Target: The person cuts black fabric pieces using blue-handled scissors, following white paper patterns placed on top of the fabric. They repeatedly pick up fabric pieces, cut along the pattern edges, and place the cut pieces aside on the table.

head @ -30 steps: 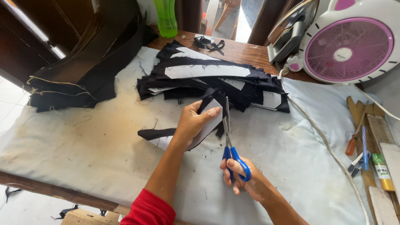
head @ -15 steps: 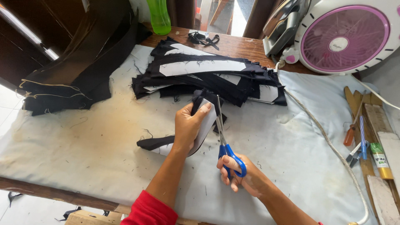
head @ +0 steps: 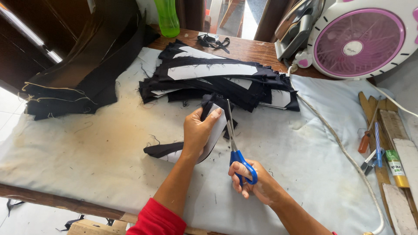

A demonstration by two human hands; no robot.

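Left hand clamped around a dark fabric strip with white paper backing, thumb pressed on the white face, just in front of the stack of cut black pieces. Right hand fingers through the loops of blue-handled scissors, blades nearly closed along the strip's right edge, tips toward the stack. Purple fan behind and right of the stack; green bottle behind left.

Two bare forearms, one sleeve showing.
Left hand and right hand ungloved; red sleeve covers left upper arm only.
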